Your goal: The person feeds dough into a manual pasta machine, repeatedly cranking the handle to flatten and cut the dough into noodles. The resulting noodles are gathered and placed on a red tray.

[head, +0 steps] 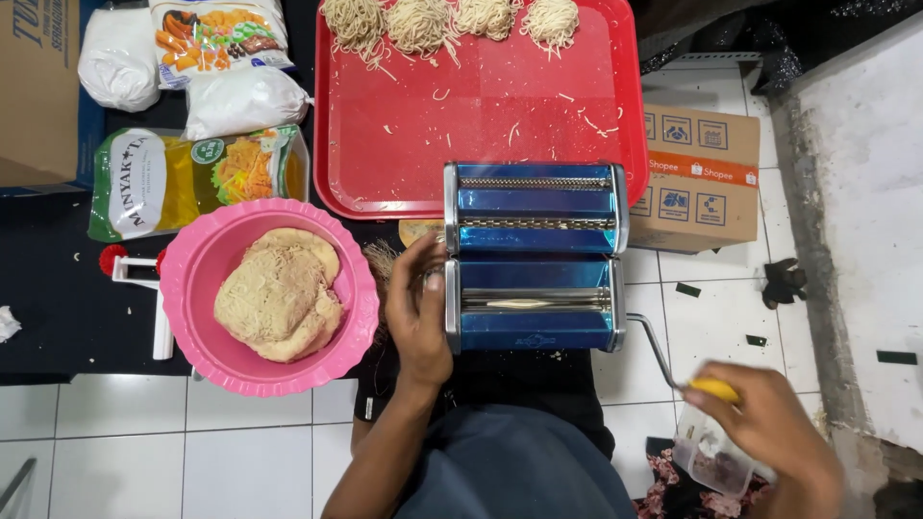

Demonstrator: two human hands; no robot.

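The pasta machine (534, 258), blue with chromed ends, sits at the centre of the frame, its rollers running left to right and a pale strip of dough showing in the lower slot; the left hand (419, 312) lies flat against its left end, fingers spread over the chrome plate, pressing rather than gripping; the right hand (764, 423), at the lower right of the frame, is clenched round the yellow handle (713, 389) of the metal crank (654, 348), which runs up and left into the machine's right side.

Just left of the machine stands a pink bowl (197, 279) with a scalloped rim, holding a lump of rough beige dough (279, 293); above the machine lies a red tray (385, 144), dusted with crumbs and short strands, with four nests of cut noodles (452, 21) along its top edge; at the upper left of the frame are a pouch of yellow cooking oil (183, 178), two white bags of flour (240, 101) and a printed snack packet (216, 34); a cardboard box (697, 178) stands to the right of the tray on the white tiled floor (240, 442); a small clear container (711, 466) sits beneath the right hand.
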